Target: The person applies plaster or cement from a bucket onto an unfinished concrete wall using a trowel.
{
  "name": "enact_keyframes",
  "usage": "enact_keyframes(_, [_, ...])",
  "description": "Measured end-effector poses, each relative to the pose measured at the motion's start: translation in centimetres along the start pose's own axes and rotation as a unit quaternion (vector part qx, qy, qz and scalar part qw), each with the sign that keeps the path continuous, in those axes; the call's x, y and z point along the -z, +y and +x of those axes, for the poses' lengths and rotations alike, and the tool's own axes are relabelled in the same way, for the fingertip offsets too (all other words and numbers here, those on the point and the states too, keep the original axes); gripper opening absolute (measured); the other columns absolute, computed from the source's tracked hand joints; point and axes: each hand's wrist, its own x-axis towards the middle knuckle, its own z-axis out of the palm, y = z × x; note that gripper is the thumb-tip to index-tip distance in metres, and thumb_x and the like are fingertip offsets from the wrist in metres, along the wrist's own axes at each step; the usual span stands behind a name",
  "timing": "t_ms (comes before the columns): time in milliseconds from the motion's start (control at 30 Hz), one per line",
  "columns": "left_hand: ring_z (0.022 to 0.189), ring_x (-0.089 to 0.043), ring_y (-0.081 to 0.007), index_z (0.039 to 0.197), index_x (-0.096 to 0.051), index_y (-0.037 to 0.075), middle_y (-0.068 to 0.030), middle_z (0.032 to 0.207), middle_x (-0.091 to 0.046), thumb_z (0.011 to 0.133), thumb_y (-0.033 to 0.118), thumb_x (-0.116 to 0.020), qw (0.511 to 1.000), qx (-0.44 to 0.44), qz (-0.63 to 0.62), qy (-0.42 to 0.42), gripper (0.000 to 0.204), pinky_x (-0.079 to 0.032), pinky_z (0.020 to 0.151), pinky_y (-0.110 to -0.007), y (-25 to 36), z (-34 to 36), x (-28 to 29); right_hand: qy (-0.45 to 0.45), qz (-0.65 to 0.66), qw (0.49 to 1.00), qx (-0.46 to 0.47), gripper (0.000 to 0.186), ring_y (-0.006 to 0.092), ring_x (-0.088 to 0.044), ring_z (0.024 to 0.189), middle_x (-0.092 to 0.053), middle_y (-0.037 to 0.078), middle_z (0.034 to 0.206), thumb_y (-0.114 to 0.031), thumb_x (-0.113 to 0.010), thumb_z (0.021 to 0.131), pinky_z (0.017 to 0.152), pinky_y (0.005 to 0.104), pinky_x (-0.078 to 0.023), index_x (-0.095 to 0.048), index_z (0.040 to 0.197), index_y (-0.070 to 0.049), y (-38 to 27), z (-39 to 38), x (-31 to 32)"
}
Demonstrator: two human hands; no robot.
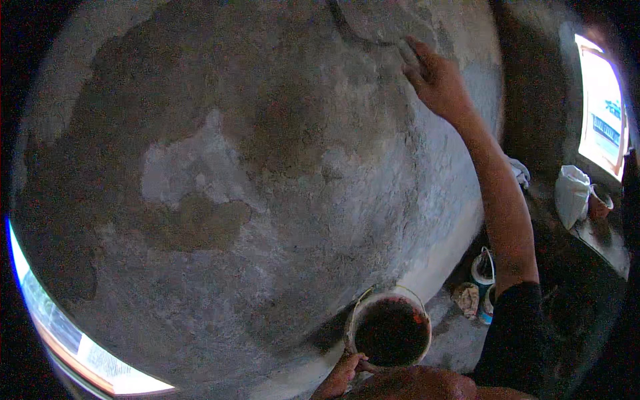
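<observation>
So the right hand (437,80) is way up at about 1 o'clock, arm stretched out long from the lower right, and its fingers are wrapped tight around the handle of a trowel (383,23). The blade sits flat against the plastered wall (267,167) right at the top edge, and it's the same grey as the plaster, so its outline is kinda hard to make out.

The left hand (341,377) is down at 6 o'clock, fingers curled onto the near rim of a round bucket (391,330). The bucket has a pale rim, a thin wire bail and something dark and wet-looking inside, with a bit of reddish stuff near the right edge. It's held right up against the bottom of the wall.

The wall itself fills most of the view: rough grey render, darker damp-looking patches toward 10 o'clock and the centre, and a lighter dry patch around 9 o'clock.

Over at 4 o'clock, on the floor past the forearm, there are a couple of small tubs (483,270) and a crumpled rag (467,298) beside them. At 3 o'clock a white plastic bag (572,195) sits on a ledge next to a small brown pot (599,203), just below a bright window opening (603,127). There's another strip of bright light at 8 o'clock.
</observation>
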Motion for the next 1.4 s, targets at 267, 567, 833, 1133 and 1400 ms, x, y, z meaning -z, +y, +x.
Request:
enact_keyframes(267, [0.071,-0.060,-0.0263,0.097,-0.059,0.003,-0.0105,0.086,-0.065,0.076,0.034,-0.058,0.904,0.110,-0.105,-0.400,0.038,-0.049,0.072,-0.039,0.4,3.6,3.3,-0.004,-0.064,0.993,0.101,0.052,0.0379,-0.061,0.081,-0.061,0.025,0.096,-0.012,-0.057,0.080,0.073,0.0409,-0.048,-0.043,0.130,-0.008,-1.4,1.2,-1.8])
enact_keyframes(567, [0.088,-0.058,-0.0327,0.105,-0.054,0.004,-0.0164,0.105,-0.059,0.073,0.033,-0.062,0.949,0.022,-0.202,-0.242,0.044,-0.047,0.080,-0.048,0.7,-2.8,2.0,0.020,-0.050,0.994,0.095,0.051,0.0382,-0.060,0.081,-0.061,0.022,0.096,-0.011,-0.059,0.078,0.075,0.0435,-0.048,-0.046,0.127,-0.009,-0.2,2.2,0.8])
enact_keyframes(833, [0.078,-0.052,-0.0209,0.114,-0.048,0.004,-0.0078,0.091,-0.052,0.077,0.026,-0.061,0.918,-0.055,-0.273,-0.282,0.045,-0.042,0.075,-0.035,-15.1,6.2,5.9,-0.064,-0.194,0.978,0.050,0.048,0.0370,-0.060,0.084,-0.062,0.022,0.095,-0.012,-0.057,0.079,0.077,0.0441,-0.047,-0.048,0.126,-0.010,-1.8,1.8,3.9])
enact_keyframes(1133, [0.082,-0.059,-0.0348,0.105,-0.060,0.005,-0.0152,0.095,-0.062,0.073,0.047,-0.056,0.976,0.172,-0.065,-0.118,0.054,-0.048,0.076,-0.046,3.2,-4.3,0.7,0.020,-0.033,0.994,0.104,0.046,0.0363,-0.060,0.091,-0.060,0.021,0.107,-0.017,-0.056,0.082,0.080,0.0407,-0.048,-0.047,0.127,-0.008,0.4,3.8,2.0])
enact_keyframes(1400, [0.083,-0.058,-0.0347,0.101,-0.059,0.005,-0.0153,0.098,-0.061,0.074,0.037,-0.058,0.928,0.237,-0.081,-0.278,0.042,-0.049,0.074,-0.045,5.5,-8.8,0.3,-0.052,-0.047,0.991,0.113,0.046,0.0364,-0.059,0.095,-0.059,0.021,0.109,-0.016,-0.057,0.082,0.087,0.0411,-0.044,-0.047,0.127,-0.009,-0.8,2.8,3.3])
